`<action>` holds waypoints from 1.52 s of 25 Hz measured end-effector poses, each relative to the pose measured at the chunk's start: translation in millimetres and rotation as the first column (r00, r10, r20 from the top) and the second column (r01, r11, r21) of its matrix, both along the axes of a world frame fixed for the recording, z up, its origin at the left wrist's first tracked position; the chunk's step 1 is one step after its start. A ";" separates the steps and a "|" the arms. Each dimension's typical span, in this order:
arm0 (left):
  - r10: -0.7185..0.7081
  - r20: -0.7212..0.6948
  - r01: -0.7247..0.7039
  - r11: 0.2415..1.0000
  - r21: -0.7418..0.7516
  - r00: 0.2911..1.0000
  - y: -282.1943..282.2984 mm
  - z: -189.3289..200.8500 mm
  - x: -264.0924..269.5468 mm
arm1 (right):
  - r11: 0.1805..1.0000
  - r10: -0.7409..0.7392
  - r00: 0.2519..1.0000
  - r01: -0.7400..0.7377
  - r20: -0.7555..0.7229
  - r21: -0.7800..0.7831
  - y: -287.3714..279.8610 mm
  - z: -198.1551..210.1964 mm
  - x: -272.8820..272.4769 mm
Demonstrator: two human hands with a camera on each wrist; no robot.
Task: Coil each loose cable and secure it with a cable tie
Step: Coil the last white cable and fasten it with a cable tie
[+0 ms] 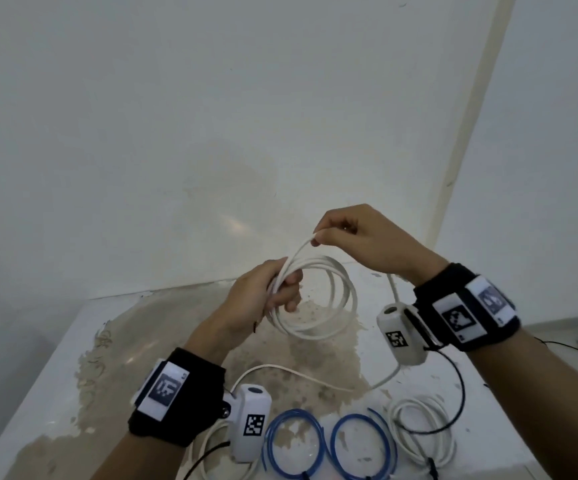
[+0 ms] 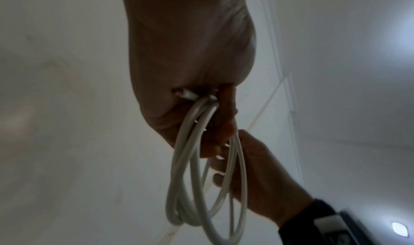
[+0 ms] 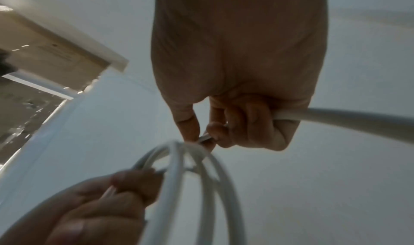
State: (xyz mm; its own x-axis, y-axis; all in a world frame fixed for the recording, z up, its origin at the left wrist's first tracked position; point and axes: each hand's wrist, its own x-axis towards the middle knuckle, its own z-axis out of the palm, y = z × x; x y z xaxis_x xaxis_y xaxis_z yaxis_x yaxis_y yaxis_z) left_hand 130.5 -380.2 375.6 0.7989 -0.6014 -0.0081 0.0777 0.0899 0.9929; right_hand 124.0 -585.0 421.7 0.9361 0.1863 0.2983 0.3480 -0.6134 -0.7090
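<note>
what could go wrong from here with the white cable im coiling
1. The left hand alone grips the white coil; if it loosens, the loops could spring apart.
2. The uncoiled tail trails across the table near the blue coils and may drag them.
3. The right hand only pinches the strand, so it might slip.
</note>
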 end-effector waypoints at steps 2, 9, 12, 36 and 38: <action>-0.025 -0.216 -0.019 0.980 -0.198 0.976 -3.1 -1.7 4.2 | 0.985 0.002 0.992 0.020 -0.129 0.172 6.6 -18.4 -0.3; 0.013 -0.410 -0.195 0.894 -0.404 0.912 -9.5 -12.8 7.5 | 0.744 -0.015 0.932 0.253 -0.363 0.618 24.7 -74.3 -10.3; 0.102 -0.425 -0.238 0.930 -0.280 0.899 -11.2 -15.5 5.7 | 0.270 0.205 0.871 0.389 -0.447 0.881 23.1 -75.7 -3.4; 0.512 0.164 -0.508 0.859 -0.067 0.843 8.2 -16.0 33.1 | 0.866 0.226 0.955 -0.107 0.193 -0.488 16.6 -28.4 -23.4; 0.341 0.264 -0.377 0.921 0.099 0.902 -3.7 -13.5 14.9 | 0.882 0.224 0.931 -0.069 0.287 -0.466 21.8 -11.7 -16.4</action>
